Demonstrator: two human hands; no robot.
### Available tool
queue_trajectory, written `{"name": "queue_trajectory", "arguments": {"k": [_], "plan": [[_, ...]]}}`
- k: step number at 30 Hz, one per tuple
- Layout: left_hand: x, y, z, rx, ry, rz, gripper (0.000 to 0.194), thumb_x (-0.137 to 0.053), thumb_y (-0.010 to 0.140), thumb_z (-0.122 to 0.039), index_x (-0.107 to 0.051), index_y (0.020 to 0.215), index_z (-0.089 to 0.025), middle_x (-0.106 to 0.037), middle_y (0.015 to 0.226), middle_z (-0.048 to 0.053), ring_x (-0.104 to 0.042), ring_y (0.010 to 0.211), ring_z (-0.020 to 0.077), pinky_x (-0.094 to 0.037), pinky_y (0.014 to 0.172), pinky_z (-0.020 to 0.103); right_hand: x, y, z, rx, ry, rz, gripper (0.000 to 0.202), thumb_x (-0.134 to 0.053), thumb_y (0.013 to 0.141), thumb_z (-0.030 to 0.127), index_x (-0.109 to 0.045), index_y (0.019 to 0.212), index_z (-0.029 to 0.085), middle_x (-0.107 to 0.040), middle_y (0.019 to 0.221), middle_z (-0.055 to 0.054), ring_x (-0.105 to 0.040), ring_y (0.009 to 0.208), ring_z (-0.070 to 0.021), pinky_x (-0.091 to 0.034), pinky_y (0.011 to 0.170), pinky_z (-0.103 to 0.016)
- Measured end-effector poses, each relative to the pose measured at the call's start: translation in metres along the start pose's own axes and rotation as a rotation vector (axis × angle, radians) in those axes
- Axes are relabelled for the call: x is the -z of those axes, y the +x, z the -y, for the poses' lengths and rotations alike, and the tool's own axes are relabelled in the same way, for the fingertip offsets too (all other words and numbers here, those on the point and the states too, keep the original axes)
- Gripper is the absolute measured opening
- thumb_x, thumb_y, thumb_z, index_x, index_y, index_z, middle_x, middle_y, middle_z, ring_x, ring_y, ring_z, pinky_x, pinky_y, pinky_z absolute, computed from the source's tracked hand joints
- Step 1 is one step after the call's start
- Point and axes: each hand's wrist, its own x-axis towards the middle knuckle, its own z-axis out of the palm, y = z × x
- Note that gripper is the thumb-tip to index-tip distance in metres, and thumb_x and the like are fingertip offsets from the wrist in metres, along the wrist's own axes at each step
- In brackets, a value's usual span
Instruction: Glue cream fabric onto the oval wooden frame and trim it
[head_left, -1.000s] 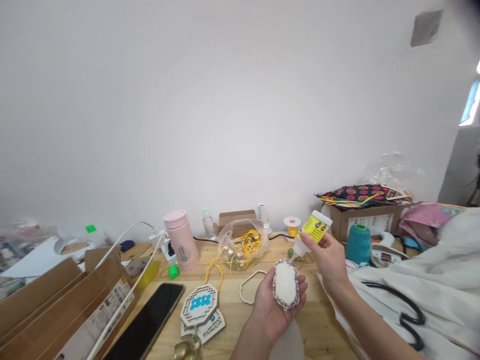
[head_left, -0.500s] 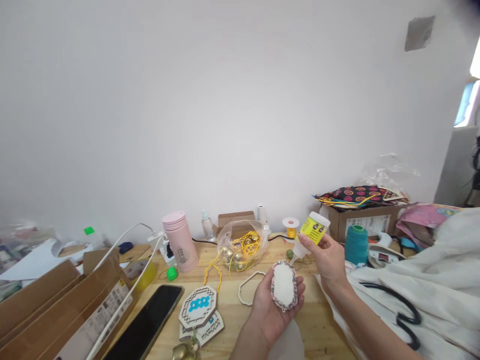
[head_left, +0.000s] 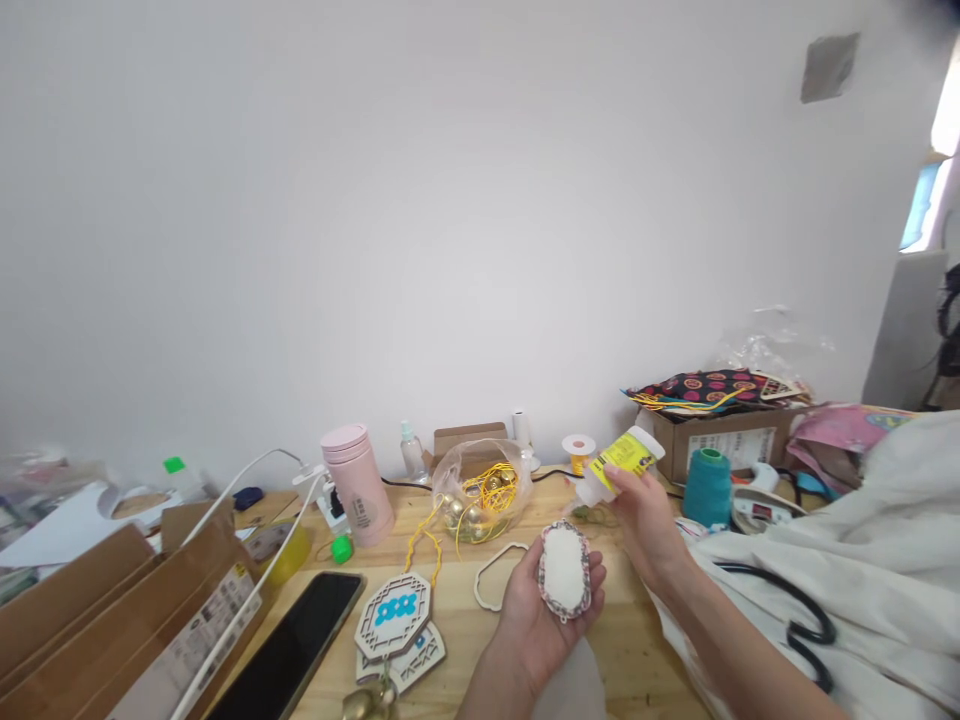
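My left hand [head_left: 523, 622] lies palm up with its fingers curled around a white oval pendant [head_left: 565, 568], which has a patterned pink and grey rim and a small loop at its lower end. Up and to the right, my right hand [head_left: 646, 515] grips a glue bottle [head_left: 628, 456] with a yellow label, tilted with its nozzle end down and left. That end is blurred and apart from the pendant. Just left of my left hand, a thin pale outline frame [head_left: 480, 588] rests on the wooden table [head_left: 442, 690].
Octagonal pendants [head_left: 394, 612], a phone [head_left: 296, 640] and a long cardboard box [head_left: 150, 610] lie to the left. A pink tumbler [head_left: 360, 490] and a plastic bag of bells [head_left: 480, 495] stand behind. At right are teal thread [head_left: 707, 488] and white cloth [head_left: 847, 560].
My right hand has lifted the glue bottle's nozzle away from the pendant's rim and tipped the bottle flatter. My left hand keeps the pendant in nearly the same place.
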Motion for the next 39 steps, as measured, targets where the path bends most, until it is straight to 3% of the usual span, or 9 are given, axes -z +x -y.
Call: {"name": "queue_trajectory", "arguments": {"k": [5,10,15,18,22,27,39], "plan": [[-0.002,0.001,0.002,-0.016,0.005,0.003,0.039,-0.052,0.073,-0.04,-0.06,0.09,-0.005,-0.067,0.077,0.01,-0.061,0.068,0.0178,-0.044,0.063,0.027,-0.001,-0.001,0.006,-0.198,0.225,-0.009,0.025,-0.07,0.052,0.02,-0.057,0.073,0.017,-0.062,0.061,0.004,-0.056,0.052,-0.0098,-0.048,0.05,-0.019],[-0.002,0.002,0.002,0.004,0.012,-0.033,0.044,-0.05,0.074,-0.043,-0.059,0.092,-0.005,-0.067,0.077,0.011,-0.062,0.068,0.0183,-0.045,0.064,0.027,-0.01,0.003,0.017,-0.11,0.169,0.011,0.032,-0.072,0.055,0.041,-0.053,0.066,0.017,-0.057,0.054,0.005,-0.053,0.043,-0.0093,-0.044,0.039,-0.019],[-0.004,0.001,0.004,0.014,0.012,-0.057,0.046,-0.05,0.074,-0.045,-0.059,0.092,-0.005,-0.067,0.078,0.012,-0.063,0.068,0.0185,-0.044,0.063,0.027,-0.038,0.016,0.04,-0.002,0.0,0.061,0.041,-0.066,0.057,0.054,-0.054,0.065,0.015,-0.056,0.048,0.003,-0.054,0.043,-0.0103,-0.044,0.041,-0.019],[-0.006,0.0,0.004,-0.004,0.009,-0.066,0.045,-0.05,0.074,-0.044,-0.06,0.092,-0.004,-0.067,0.078,0.012,-0.063,0.067,0.0178,-0.044,0.064,0.027,-0.059,0.025,0.048,0.028,-0.109,0.132,0.035,-0.071,0.055,0.044,-0.056,0.067,0.014,-0.058,0.051,0.003,-0.053,0.044,-0.0094,-0.042,0.042,-0.018],[-0.008,0.0,0.001,-0.067,-0.05,-0.03,0.039,-0.049,0.076,-0.04,-0.062,0.088,-0.005,-0.069,0.08,0.013,-0.064,0.073,0.0188,-0.045,0.069,0.029,-0.073,0.035,0.037,0.008,-0.076,0.161,0.024,-0.072,0.052,0.028,-0.056,0.064,0.014,-0.057,0.049,0.004,-0.052,0.043,-0.0087,-0.041,0.042,-0.018],[-0.008,0.001,-0.001,-0.161,-0.101,-0.013,0.039,-0.044,0.08,-0.04,-0.065,0.088,-0.008,-0.07,0.086,0.013,-0.064,0.08,0.0215,-0.045,0.074,0.035,-0.071,0.042,0.019,-0.052,-0.017,0.063,0.027,-0.069,0.056,0.036,-0.051,0.056,0.016,-0.052,0.04,0.006,-0.047,0.035,-0.0086,-0.038,0.035,-0.018],[-0.026,-0.005,0.004,-0.087,-0.067,-0.067,0.039,-0.046,0.078,-0.042,-0.065,0.086,-0.009,-0.07,0.082,0.012,-0.064,0.077,0.0205,-0.045,0.068,0.033,-0.064,0.047,0.026,0.009,-0.052,-0.002,0.024,-0.068,0.054,0.034,-0.051,0.057,0.016,-0.049,0.038,0.007,-0.046,0.031,-0.0101,-0.036,0.029,-0.019]]}}
